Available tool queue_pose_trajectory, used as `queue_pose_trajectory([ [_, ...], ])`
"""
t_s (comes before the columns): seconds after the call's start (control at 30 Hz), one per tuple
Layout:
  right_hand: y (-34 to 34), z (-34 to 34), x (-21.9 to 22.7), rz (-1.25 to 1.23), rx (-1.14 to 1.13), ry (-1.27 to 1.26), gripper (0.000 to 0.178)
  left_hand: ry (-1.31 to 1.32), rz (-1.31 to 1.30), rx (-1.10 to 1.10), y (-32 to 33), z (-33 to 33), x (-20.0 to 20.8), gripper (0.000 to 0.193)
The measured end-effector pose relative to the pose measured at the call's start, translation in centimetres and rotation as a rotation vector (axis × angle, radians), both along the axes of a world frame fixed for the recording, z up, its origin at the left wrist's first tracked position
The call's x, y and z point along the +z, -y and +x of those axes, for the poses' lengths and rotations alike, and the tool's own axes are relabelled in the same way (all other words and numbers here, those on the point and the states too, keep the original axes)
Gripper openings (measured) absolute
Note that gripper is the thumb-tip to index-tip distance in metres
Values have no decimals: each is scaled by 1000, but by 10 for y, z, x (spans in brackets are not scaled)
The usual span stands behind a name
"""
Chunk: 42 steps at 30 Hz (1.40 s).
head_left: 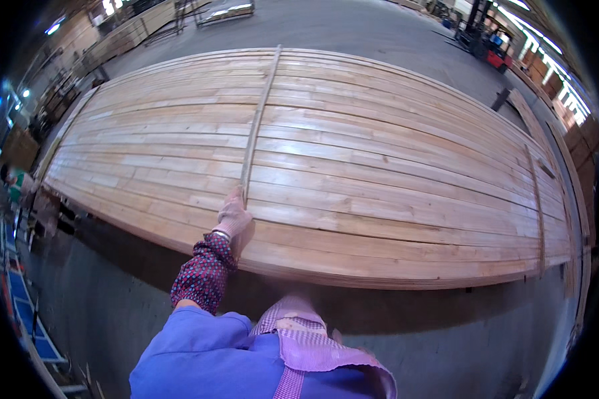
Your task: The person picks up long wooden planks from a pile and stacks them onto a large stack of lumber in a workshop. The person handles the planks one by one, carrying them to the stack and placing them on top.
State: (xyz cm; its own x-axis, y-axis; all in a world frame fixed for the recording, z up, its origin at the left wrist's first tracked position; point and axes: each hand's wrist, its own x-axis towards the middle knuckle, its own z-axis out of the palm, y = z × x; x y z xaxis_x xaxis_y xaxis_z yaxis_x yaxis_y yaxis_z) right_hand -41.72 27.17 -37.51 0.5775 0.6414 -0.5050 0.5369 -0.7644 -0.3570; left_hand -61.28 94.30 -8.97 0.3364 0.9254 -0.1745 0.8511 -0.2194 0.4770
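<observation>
A wide stack of long, pale wooden boards (379, 173) fills the middle of the view. Across its top lies a narrow wooden strip (258, 120), running from the far edge to the near side. My left hand (234, 211), in a light pinkish glove, is closed around the near end of this strip. The fingers partly cover that end. Above the glove is a dark patterned sleeve cover (206, 269). My right hand does not show.
Another strip (534, 199) crosses the stack's right side, and one (66, 133) lies at its left end. A red forklift (496, 53) stands far right. A person (23, 186) is at the far left, beside a blue-panelled frame (30, 312).
</observation>
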Motion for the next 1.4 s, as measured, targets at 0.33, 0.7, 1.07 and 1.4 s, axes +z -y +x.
queue_pose_trajectory([
  [0.33,-114,19,130,298,-502,-430,24,184,215,381,125,-92,-17,72],
  [0.7,-156,8,124,53,-328,-390,32,209,321,452,166,-80,-43,54],
  [1.07,-145,16,91,231,-221,-222,29,237,323,362,142,-107,-50,53],
  [1.4,-56,3,79,212,-533,-278,34,10,447,285,134,-124,-76,46],
])
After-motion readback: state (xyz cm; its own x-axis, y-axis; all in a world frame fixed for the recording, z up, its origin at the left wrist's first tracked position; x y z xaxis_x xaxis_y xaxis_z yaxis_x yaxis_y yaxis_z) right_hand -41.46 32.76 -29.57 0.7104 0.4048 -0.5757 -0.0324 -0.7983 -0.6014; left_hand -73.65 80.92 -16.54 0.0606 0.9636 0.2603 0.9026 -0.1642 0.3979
